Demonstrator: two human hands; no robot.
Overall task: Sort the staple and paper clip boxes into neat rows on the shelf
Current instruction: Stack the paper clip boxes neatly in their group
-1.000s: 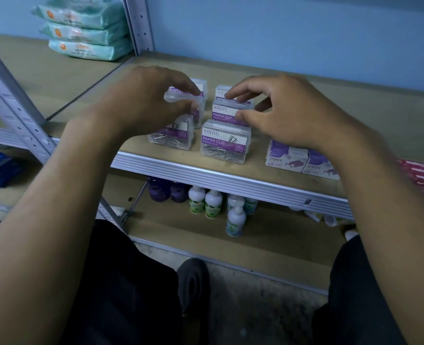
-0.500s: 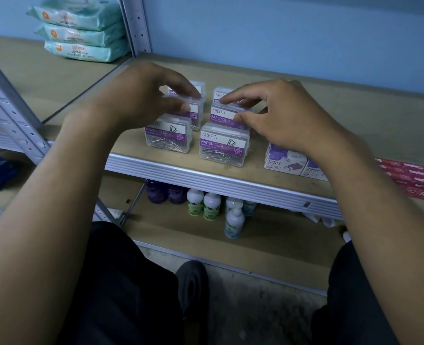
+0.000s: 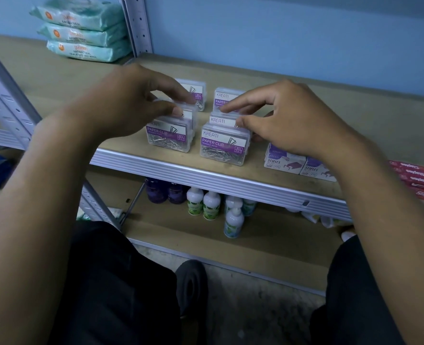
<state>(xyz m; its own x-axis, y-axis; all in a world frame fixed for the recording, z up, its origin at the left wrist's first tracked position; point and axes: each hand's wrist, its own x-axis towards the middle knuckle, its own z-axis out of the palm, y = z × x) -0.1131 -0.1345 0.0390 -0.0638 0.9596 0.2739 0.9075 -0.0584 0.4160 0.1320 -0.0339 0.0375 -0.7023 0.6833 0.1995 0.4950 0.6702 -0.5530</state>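
We now see the left hand point(image 3: 128, 105) pinching the middle paper clip box point(image 3: 189, 113) of the left row, set down since a second ago. The right hand point(image 3: 288, 120) grips its row's middle box point(image 3: 222, 120) (as before), near the shelf point(image 3: 206, 176) front edge.

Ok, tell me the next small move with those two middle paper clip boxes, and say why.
Probably press both down flat and let go. The left hand pinches the middle box of the left column, the right hand the middle box of the right column. Each sits between a front box and a back box, nearly lined up.
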